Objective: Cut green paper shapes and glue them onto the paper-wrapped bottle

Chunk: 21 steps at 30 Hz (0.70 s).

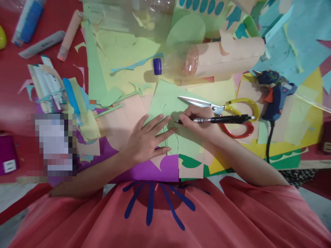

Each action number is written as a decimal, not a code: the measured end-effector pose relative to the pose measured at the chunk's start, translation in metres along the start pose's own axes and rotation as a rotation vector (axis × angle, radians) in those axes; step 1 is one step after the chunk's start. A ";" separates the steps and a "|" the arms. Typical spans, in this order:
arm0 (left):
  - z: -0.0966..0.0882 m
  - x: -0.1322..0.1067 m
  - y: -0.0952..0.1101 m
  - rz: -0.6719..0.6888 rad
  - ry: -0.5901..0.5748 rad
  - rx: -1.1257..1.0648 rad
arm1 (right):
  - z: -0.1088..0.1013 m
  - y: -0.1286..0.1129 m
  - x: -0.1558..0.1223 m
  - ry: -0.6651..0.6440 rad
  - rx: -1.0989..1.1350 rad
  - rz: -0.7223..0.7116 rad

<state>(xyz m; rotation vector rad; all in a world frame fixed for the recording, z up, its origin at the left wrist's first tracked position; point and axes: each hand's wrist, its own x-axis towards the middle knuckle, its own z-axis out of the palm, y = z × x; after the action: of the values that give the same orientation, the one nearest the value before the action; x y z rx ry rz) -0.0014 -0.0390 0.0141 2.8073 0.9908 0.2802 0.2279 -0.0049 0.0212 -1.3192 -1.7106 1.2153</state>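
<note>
A black pen [222, 119] is gripped in my right hand [200, 120], its tip against a light green sheet of paper [190, 146]. Dark curved lines are drawn on that sheet. My left hand [150, 139] lies flat with its fingers spread over the sheet's left part, covering some of the lines. Just beyond the right hand lie scissors [219, 107] with one yellow and one red handle loop, partly behind the hand and pen. Farther off, a clear plastic bottle [178, 63] with a purple cap rests on its side, wrapped in peach paper.
A blue glue gun [276, 101] with a cord lies at the right. Markers [50, 91] and a pixelated rectangular object [54, 143] are at the left. Glue sticks [32, 20] lie at the upper left. Coloured paper scraps [121, 44] cover the red table [15, 93].
</note>
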 end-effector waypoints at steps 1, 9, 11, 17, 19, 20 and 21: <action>0.000 0.000 0.000 0.000 -0.001 -0.001 | 0.001 0.001 0.000 -0.011 -0.020 -0.002; 0.001 0.000 -0.001 0.006 0.017 -0.004 | 0.004 0.000 0.000 -0.034 -0.064 -0.018; 0.002 -0.001 -0.001 0.008 0.013 -0.009 | 0.004 -0.001 0.000 -0.039 -0.062 -0.006; 0.001 0.000 -0.001 -0.005 -0.013 -0.015 | 0.003 0.000 0.000 0.029 -0.054 0.021; -0.001 0.001 -0.001 -0.005 -0.034 -0.020 | 0.003 0.000 0.000 0.027 -0.045 0.015; -0.002 0.001 -0.001 -0.006 -0.050 -0.027 | 0.004 0.000 0.000 0.017 -0.043 0.010; -0.002 0.001 -0.001 -0.007 -0.065 -0.034 | 0.004 0.000 0.000 -0.001 -0.042 0.004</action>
<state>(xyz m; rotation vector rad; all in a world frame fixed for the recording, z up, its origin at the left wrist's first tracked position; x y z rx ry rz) -0.0015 -0.0375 0.0164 2.7633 0.9727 0.2018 0.2246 -0.0060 0.0199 -1.3479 -1.7429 1.1884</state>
